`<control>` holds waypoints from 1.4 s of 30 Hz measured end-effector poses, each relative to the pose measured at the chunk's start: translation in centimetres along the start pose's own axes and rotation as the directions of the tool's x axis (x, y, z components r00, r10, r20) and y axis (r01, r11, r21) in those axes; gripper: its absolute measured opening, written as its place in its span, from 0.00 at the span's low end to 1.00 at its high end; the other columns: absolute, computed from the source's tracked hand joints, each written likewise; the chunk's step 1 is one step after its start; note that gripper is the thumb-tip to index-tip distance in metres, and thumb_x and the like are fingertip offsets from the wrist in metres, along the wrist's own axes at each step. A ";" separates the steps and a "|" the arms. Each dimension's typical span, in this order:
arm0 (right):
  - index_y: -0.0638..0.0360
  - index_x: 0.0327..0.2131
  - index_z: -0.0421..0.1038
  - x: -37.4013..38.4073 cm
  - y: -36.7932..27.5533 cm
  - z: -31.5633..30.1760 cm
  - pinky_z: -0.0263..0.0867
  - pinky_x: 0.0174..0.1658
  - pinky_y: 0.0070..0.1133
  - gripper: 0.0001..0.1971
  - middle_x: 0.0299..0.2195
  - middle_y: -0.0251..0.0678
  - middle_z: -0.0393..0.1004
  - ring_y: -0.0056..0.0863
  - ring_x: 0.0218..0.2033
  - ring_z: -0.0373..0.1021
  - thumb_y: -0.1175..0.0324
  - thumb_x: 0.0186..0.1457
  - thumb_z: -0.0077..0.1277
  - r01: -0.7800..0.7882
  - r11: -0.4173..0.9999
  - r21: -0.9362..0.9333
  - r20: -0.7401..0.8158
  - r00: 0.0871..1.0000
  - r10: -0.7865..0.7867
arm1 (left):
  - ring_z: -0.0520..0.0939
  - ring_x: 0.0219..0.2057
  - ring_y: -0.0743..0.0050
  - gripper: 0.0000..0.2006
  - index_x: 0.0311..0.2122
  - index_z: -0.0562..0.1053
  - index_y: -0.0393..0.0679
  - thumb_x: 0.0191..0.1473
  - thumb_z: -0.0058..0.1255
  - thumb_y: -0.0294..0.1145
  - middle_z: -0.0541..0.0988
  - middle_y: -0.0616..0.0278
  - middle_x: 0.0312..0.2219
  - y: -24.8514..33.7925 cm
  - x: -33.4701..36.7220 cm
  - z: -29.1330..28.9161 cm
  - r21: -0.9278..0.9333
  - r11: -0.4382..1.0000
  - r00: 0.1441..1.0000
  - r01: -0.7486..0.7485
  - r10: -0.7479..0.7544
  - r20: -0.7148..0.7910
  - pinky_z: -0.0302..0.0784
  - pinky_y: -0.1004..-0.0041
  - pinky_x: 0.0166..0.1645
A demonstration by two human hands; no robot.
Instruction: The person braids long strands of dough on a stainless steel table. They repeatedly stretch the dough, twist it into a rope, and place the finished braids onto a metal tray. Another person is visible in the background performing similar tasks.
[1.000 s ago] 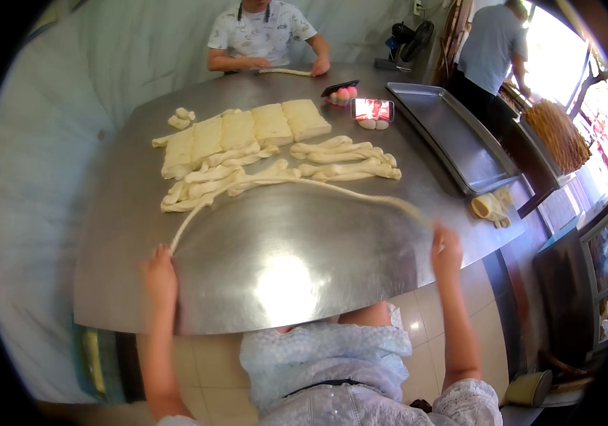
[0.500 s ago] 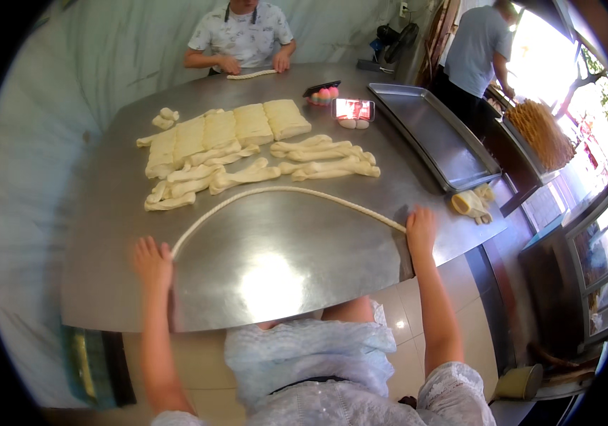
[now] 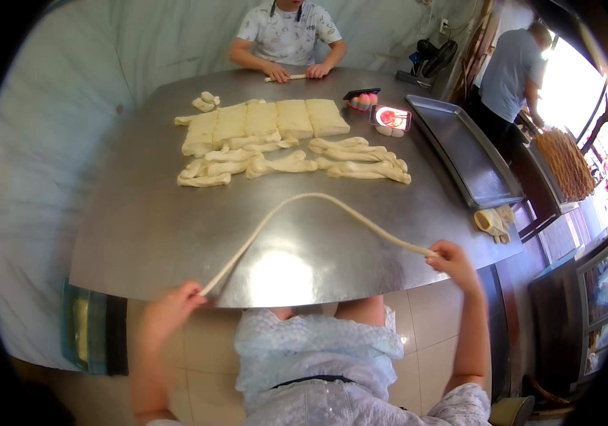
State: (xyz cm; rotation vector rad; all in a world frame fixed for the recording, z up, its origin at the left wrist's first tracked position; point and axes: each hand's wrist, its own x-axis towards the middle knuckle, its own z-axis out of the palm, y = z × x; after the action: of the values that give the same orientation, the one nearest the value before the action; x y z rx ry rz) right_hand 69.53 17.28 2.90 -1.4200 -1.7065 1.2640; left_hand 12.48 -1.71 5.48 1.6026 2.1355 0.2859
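A long, thin dough rope arches over the near part of the metal table. Its left end is pinched in my left hand, which hangs at the table's front edge and is a little blurred. My right hand has closed on the other end, near the table's right front corner. Beyond the rope lie several loose strips of dough. Behind them sits a flat slab of dough divided into sections, with small dough scraps at its far left.
Across the metal table, a person handles a short twisted dough piece. A propped phone, a large tray and pale gloves are on the right. Another person stands beside a heap of brown sticks.
Both hands, flat on the table before, have closed on the rope's ends and lifted them. The rope bends more sharply and has come nearer me. The view has shifted.
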 end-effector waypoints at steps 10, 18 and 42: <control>0.58 0.39 0.80 3.5 12.5 -26.6 0.68 0.42 0.30 0.19 0.34 0.38 0.80 0.32 0.38 0.75 0.51 0.57 0.58 -0.230 0.619 -0.751 -0.353 0.932 -0.080 | 0.79 0.35 0.67 0.12 0.38 0.74 0.41 0.66 0.47 0.38 0.78 0.59 0.29 -34.2 13.1 -12.4 -0.318 0.946 0.830 -0.055 -0.133 -0.541 0.75 0.69 0.43; 0.57 0.46 0.79 -5.5 14.9 -27.4 0.71 0.43 0.31 0.22 0.36 0.44 0.82 0.37 0.38 0.78 0.48 0.63 0.50 -0.358 0.872 -0.334 -0.942 0.170 -0.291 | 0.80 0.39 0.52 0.14 0.43 0.74 0.38 0.68 0.45 0.39 0.80 0.49 0.37 -25.4 15.2 -4.3 -0.196 0.976 0.275 -0.099 -0.163 -0.948 0.75 0.61 0.46; 0.64 0.55 0.68 1.4 10.2 7.1 0.62 0.59 0.39 0.20 0.51 0.47 0.75 0.47 0.54 0.70 0.68 0.61 0.49 -0.120 0.461 -0.879 -0.381 0.760 -0.527 | 0.75 0.56 0.44 0.23 0.60 0.66 0.33 0.62 0.48 0.32 0.72 0.39 0.57 -1.7 5.6 13.3 0.376 0.922 0.885 -0.097 0.252 -0.392 0.73 0.52 0.56</control>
State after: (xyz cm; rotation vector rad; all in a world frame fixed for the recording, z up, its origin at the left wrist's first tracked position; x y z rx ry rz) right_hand 67.10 16.33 -9.30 -1.7551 -1.9824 -0.4261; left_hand 16.05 1.76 -8.16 2.1101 2.4793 0.3705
